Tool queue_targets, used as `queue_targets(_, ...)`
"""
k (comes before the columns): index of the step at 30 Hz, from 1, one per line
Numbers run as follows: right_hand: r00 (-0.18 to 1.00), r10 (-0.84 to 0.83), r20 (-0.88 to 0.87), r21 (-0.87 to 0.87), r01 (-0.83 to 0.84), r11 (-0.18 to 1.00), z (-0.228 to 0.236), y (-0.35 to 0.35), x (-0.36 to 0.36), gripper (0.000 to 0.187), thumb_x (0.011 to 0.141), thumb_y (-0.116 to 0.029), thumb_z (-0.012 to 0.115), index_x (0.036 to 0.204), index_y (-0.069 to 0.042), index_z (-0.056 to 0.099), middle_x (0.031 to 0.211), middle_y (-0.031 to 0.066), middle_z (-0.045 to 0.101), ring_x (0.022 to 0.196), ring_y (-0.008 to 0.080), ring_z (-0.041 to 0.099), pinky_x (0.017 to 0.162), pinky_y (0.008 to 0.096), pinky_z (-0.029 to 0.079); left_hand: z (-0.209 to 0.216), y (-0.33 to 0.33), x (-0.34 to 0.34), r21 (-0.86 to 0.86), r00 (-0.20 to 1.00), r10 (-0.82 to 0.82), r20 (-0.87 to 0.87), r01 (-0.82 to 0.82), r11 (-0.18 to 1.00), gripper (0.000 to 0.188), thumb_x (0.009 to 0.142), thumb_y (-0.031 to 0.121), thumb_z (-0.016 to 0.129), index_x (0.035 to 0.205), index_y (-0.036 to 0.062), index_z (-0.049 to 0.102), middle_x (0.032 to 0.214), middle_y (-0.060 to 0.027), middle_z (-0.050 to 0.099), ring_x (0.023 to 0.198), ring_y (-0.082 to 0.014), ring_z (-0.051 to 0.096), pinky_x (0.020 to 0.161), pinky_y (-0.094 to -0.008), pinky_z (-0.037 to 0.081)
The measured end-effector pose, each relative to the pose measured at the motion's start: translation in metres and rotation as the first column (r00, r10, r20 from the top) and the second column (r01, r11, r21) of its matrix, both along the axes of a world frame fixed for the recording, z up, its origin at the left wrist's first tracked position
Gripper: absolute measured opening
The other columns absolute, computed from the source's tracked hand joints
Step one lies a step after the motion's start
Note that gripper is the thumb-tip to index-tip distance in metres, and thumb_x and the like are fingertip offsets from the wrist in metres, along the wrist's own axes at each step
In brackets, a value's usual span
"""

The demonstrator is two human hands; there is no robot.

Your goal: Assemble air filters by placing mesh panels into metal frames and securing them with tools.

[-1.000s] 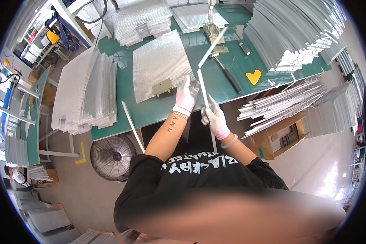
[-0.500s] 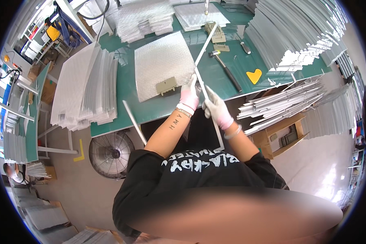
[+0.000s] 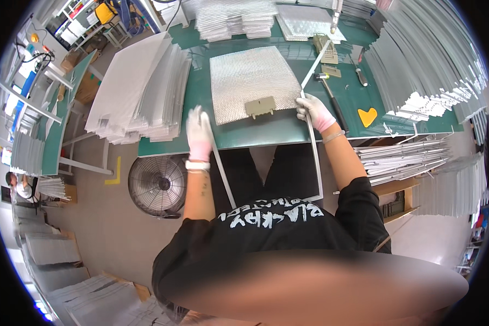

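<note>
My right hand (image 3: 316, 113), in a white glove with a pink cuff, is closed around a thin white frame (image 3: 314, 155) where two of its strips meet. One strip slants away over the table toward the far right. Another runs down to a corner near my shirt. The frame's left strip (image 3: 223, 173) rises beside my left hand (image 3: 200, 133), also gloved, whose fingers are stretched upward; whether the palm touches the strip is unclear. Between the hands lies a silvery mesh sheet (image 3: 255, 76), with a beige plastic piece (image 3: 261, 106) on its near edge.
On the green table (image 3: 244, 133) are a hammer (image 3: 336, 103), a screwdriver (image 3: 361, 76) and a yellow heart-shaped piece (image 3: 367, 117). Stacked mesh sheets (image 3: 138, 92) stand at the left, more (image 3: 424, 54) at the right. A floor fan (image 3: 158, 186) stands below the left edge.
My left hand has let go of the strip joint and moved left to the frame's left strip. My right hand has moved up to hold the joint. The view has shifted.
</note>
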State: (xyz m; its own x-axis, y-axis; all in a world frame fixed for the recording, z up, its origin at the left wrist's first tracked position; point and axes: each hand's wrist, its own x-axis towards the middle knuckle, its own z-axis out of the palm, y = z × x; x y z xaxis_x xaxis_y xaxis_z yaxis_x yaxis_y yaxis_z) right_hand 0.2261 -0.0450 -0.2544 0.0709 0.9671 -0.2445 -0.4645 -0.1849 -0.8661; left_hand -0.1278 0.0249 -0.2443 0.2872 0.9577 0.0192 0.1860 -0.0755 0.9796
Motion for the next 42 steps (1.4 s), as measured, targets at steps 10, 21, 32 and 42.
queue_targets(10, 0.996, -0.070, -0.054, 0.160, 0.078, 0.984, 0.025, -0.042, -0.016, 0.022, 0.095, -0.011, 0.058, 0.114, -0.006, 0.049, 0.081, -0.0021, 0.045, 0.061, 0.0078, 0.039, 0.056, 0.0248, 0.037, 0.030, 0.017, -0.002, -0.035, 0.903, -0.211, 0.374, 0.241, 0.970, 0.052, 0.089, 0.000, 0.065, 0.137, -0.0058, 0.046, 0.110, -0.0069, 0.067, 0.097, -0.0112, 0.064, 0.086, -0.0254, 0.052)
queue_targets(21, 0.980, -0.178, 0.090, 0.422, 0.124, 0.898, 0.095, -0.081, -0.060, 0.030, 0.090, -0.015, 0.063, 0.114, -0.001, 0.053, 0.081, 0.0000, 0.054, 0.068, 0.0092, 0.048, 0.064, 0.0258, 0.043, 0.091, -0.038, -0.016, 0.215, 0.702, -0.248, 0.668, 0.137, 0.967, 0.058, 0.100, 0.018, 0.045, 0.148, -0.0077, 0.025, 0.146, -0.0173, 0.042, 0.133, -0.0271, 0.044, 0.113, -0.0374, 0.031)
queue_targets(32, 0.708, -0.603, 0.366, 0.706, 0.211, 0.676, 0.202, -0.015, -0.047, 0.016, 0.092, -0.010, 0.064, 0.105, -0.001, 0.063, 0.071, -0.0096, 0.048, 0.064, -0.0001, 0.039, 0.056, 0.0194, 0.034, 0.196, 0.039, 0.015, 0.473, 0.845, -0.194, 0.499, -0.077, 0.878, 0.021, 0.090, -0.004, 0.063, 0.111, -0.0040, 0.062, 0.092, 0.0005, 0.067, 0.074, -0.0016, 0.055, 0.065, -0.0167, 0.043)
queue_targets(42, 0.651, -0.692, 0.312, 0.725, 0.307, 0.616, 0.170, 0.002, -0.044, 0.026, 0.090, -0.006, 0.063, 0.115, 0.002, 0.059, 0.080, -0.0026, 0.059, 0.070, 0.0026, 0.050, 0.063, 0.0202, 0.042, 0.150, 0.051, 0.037, 0.443, 0.839, -0.169, 0.517, -0.093, 0.892, 0.030, 0.086, -0.009, 0.063, 0.115, -0.0042, 0.058, 0.103, -0.0060, 0.066, 0.083, -0.0055, 0.058, 0.071, -0.0198, 0.047)
